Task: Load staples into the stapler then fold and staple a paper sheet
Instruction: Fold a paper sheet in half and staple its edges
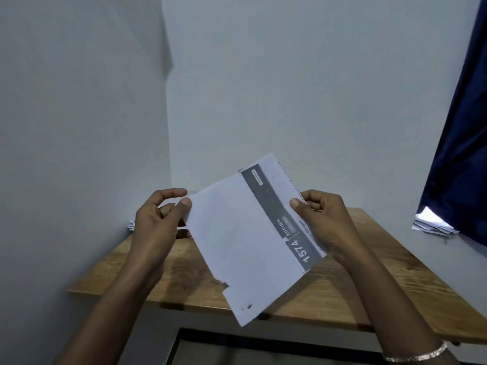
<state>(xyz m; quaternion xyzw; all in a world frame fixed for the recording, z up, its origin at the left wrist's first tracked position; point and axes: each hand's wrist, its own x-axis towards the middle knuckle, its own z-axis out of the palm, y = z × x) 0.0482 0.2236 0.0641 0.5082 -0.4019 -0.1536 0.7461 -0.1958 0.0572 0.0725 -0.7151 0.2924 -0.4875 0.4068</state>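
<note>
A white paper sheet (pixel 245 241), folded over, is held in the air above the wooden table (pixel 382 280). A grey printed band reading "KITCHEN" and "1574" shows along its right side. My left hand (pixel 158 222) pinches the sheet's upper left corner between thumb and fingers. My right hand (pixel 320 219) pinches the right edge by the grey band. The lower left edge of the sheet has a small torn notch. No stapler or staples are in view; the sheet and my hands hide much of the tabletop.
A few white papers (pixel 131 223) lie at the table's back left corner, against the wall. A dark blue curtain (pixel 458 143) hangs at the right, with more papers (pixel 432 225) beneath its lower edge. A bracelet (pixel 419 355) is on my right wrist.
</note>
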